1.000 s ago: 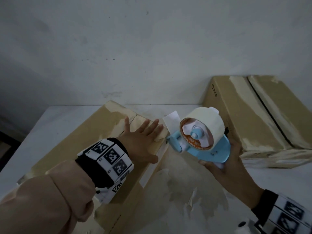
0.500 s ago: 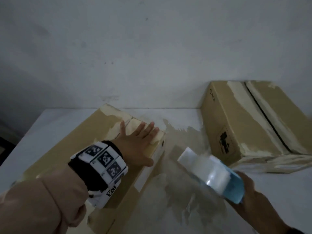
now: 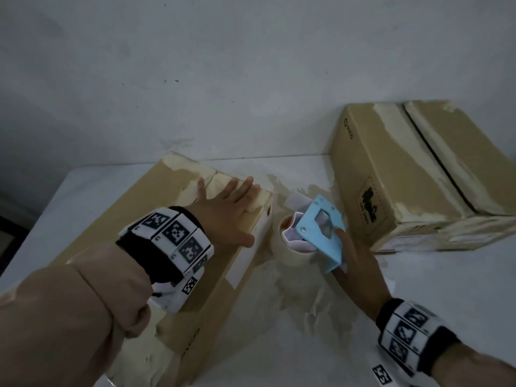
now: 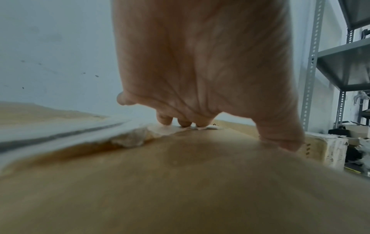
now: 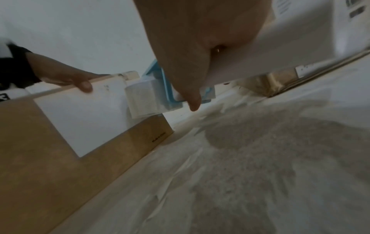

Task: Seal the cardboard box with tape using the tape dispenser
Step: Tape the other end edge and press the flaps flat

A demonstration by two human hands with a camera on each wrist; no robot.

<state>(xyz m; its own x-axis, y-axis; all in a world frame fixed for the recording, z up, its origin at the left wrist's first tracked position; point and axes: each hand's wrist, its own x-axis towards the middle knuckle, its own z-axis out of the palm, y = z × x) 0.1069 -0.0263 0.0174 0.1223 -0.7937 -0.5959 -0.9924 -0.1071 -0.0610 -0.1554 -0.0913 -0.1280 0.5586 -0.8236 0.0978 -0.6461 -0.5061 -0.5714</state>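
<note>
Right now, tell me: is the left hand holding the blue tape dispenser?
No, the left hand lies flat on the nearer brown cardboard box, while the right hand holds the blue tape dispenser.

We see a tan cardboard box (image 3: 178, 191), a light-blue tape dispenser (image 3: 321, 233) with cream tape, and black-and-white checked wristbands (image 3: 173, 233).

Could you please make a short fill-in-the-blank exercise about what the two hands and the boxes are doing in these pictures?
1. The left hand lies flat on the nearer cardboard box, fingers ____.
2. The right hand holds the ____ tape dispenser.
3. The dispenser is in the gap ____ the nearer box and the second box.
4. Both boxes rest on a ____ table.

Missing words: spread; blue; between; white
</note>
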